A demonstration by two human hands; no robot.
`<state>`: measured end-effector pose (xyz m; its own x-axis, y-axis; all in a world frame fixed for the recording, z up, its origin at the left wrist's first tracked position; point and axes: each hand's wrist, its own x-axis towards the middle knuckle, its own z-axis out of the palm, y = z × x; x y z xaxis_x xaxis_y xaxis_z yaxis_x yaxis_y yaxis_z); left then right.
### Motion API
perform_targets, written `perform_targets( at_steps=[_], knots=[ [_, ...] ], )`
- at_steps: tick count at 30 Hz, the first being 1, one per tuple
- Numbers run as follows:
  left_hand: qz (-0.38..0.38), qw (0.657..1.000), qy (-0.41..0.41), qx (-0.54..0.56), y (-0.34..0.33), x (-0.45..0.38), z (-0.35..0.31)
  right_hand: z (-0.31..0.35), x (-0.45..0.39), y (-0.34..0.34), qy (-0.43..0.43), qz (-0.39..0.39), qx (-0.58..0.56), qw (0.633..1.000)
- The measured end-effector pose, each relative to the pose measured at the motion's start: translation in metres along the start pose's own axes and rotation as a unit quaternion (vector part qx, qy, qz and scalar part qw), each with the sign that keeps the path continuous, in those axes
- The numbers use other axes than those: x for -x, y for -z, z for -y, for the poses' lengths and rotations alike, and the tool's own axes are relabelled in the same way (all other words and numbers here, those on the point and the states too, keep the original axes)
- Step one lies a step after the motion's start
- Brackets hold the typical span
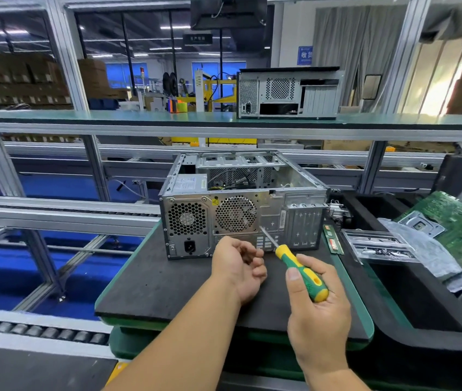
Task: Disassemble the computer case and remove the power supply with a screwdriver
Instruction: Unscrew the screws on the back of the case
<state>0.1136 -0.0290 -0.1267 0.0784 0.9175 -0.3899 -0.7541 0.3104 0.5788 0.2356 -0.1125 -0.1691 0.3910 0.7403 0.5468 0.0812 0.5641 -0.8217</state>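
The computer case [242, 204] lies on its side at the centre of the frame on a dark foam mat [162, 283], its rear panel facing the camera and its open top showing the inside. The power supply [189, 218] sits in the left end of the case; only its honeycomb grille, its socket and a strip of its labelled top can be seen, the rest being shut in by the case walls. In the lower middle of the frame the left hand [238, 269] hangs just in front of the rear panel, palm turned up and fingers loosely curled inward; whether something small lies in the cupped palm cannot be told. To its right the right hand [317, 303] wraps its fingers round the green and yellow handle of the screwdriver [301, 270], thumb laid along the grip. The thin shaft runs up and left toward the panel below the round fan grille [235, 213]; its tip blurs against the metal, so whether it touches a screw cannot be made out. At the right edge, a green circuit board [461, 221] is partly cut off, beside a clear plastic tray [379, 245] whose small contents are too fine to name. A second case [289, 93] stands on the upper shelf [139, 117].
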Motion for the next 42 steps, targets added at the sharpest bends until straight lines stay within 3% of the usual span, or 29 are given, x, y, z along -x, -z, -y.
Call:
perform_targets(
  at_steps=[8, 17, 25, 42],
  knots=[
    [-0.026, 0.999, -0.007, 0.027, 0.026, 0.018, -0.027, 0.013, 0.000, -0.035, 0.099, 0.079, 0.002, 0.992],
    [0.066, 0.994, -0.086, -0.028, 0.000, 0.050, -0.071, 0.031, -0.014, -0.067, 0.197, 0.098, 0.061, 0.974],
    [0.045, 0.995, -0.086, 0.004, 0.000, 0.051, -0.076, 0.039, -0.019, -0.081, 0.193, 0.114, 0.103, 0.969],
    [0.025, 0.995, -0.086, -0.037, 0.002, 0.052, -0.081, 0.049, -0.009, -0.085, 0.181, 0.114, 0.154, 0.965]
  ],
)
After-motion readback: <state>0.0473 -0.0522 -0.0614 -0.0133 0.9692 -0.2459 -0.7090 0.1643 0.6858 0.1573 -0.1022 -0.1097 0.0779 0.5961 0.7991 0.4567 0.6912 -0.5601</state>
